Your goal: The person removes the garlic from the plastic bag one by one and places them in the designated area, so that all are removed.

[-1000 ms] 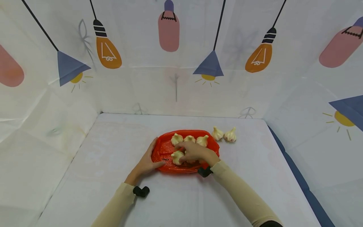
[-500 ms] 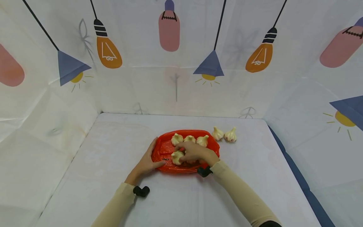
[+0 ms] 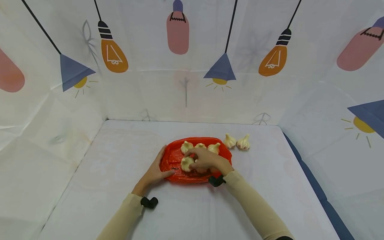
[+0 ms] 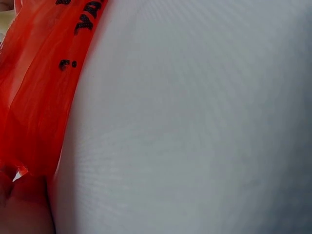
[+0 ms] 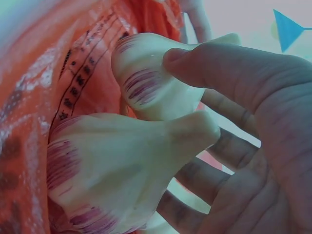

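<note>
A red plastic bag (image 3: 175, 158) with black printing lies on the white table, its top spread wide. Several garlic bulbs, pale with purple streaks, sit inside, three of them in a back row with one bulb (image 3: 213, 148) at its right end. My left hand (image 3: 154, 170) holds the bag's left edge, thumb over the front side. Reaching in from the right, my right hand (image 3: 207, 160) pinches a garlic bulb (image 3: 187, 164) near the front, thumb on its side. In the right wrist view another bulb (image 5: 122, 165) lies close below the hand, largely hidden from the head view.
Two more garlic bulbs, a left one (image 3: 229, 141) and a right one (image 3: 243, 142), stand on the table (image 3: 126, 146) just beyond the bag's back right corner. White printed cloth walls (image 3: 144, 93) enclose the table at the back and both sides.
The garlic bulb in my right hand has shifted up very slightly with the fingers. My left hand, the bag and the other bulbs stay in place.
</note>
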`<state>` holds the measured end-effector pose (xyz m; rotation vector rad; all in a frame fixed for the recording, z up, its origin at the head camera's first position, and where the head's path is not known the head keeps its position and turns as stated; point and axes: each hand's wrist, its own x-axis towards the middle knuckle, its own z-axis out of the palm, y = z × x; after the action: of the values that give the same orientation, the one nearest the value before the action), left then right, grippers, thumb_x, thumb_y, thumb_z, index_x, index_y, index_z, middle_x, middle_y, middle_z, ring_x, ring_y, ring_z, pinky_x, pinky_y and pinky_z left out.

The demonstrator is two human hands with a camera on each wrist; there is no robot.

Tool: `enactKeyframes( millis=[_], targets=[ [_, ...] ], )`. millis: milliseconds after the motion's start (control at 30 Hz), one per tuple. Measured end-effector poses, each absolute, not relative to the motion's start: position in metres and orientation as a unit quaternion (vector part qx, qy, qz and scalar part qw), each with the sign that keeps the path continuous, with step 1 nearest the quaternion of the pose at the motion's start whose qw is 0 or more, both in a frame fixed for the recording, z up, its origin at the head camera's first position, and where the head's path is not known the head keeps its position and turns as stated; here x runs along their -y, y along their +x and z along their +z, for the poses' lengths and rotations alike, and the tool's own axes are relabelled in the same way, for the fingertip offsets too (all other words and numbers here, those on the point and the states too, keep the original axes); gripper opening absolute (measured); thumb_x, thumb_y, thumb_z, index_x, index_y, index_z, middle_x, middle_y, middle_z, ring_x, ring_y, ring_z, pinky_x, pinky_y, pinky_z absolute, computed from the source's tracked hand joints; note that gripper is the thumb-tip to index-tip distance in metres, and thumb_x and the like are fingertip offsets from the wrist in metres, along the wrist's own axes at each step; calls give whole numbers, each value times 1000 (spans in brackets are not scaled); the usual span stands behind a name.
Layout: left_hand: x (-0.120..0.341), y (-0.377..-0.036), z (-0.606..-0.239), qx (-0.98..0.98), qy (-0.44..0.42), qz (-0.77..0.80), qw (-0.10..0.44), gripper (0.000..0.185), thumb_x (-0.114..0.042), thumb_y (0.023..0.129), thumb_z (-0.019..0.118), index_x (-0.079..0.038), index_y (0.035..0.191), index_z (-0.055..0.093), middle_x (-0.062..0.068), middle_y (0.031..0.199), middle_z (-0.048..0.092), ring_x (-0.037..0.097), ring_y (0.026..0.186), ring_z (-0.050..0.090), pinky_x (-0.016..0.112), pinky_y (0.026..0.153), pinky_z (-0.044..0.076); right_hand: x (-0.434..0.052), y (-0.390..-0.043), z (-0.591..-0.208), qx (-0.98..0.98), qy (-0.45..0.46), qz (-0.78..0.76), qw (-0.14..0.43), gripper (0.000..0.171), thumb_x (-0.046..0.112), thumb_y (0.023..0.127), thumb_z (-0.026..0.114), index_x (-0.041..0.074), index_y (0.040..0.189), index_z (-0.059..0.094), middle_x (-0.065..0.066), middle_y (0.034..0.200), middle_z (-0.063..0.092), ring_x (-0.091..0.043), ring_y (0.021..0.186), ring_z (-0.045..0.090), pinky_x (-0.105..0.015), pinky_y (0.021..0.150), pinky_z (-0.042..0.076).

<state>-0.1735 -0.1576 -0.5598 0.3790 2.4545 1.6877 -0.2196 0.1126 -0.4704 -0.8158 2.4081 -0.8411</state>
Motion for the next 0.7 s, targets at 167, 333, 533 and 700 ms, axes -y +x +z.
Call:
enactKeyframes(
  millis=[167, 333, 533, 700],
  targets=[
    [160, -172, -559, -811, 130, 567, 65, 113, -22, 83, 85, -22, 167, 10, 6, 174, 15, 34, 159, 15, 65, 125, 16, -115, -217, -470, -868, -303, -332, 213, 42, 20, 92, 77, 17, 133, 67, -3, 114, 68, -19, 97, 58, -32, 85, 53],
    [159, -172, -559, -809, 131, 569, 68, 112, -20, 83, 85, -22, 167, 10, 7, 173, 15, 35, 159, 16, 66, 124, 17, -121, -213, -476, -868, -276, -366, 192, 40, 22, 92, 75, 25, 131, 67, 1, 122, 62, -20, 105, 59, -34, 90, 53],
    [159, -171, -562, -818, 142, 554, 64, 112, -27, 84, 84, -21, 167, 10, 6, 174, 15, 36, 159, 16, 67, 123, 19, -127, -208, -481, -856, -245, -414, 191, 39, 27, 91, 77, 28, 129, 66, 5, 132, 61, -19, 113, 61, -38, 96, 55],
    [160, -171, -560, -817, 140, 556, 63, 111, -29, 86, 83, -24, 167, 9, 4, 174, 15, 35, 159, 16, 66, 124, 18, -129, -207, -480, -848, -241, -439, 175, 42, 27, 91, 78, 23, 131, 65, 3, 131, 64, -21, 117, 63, -41, 100, 55]
  ],
)
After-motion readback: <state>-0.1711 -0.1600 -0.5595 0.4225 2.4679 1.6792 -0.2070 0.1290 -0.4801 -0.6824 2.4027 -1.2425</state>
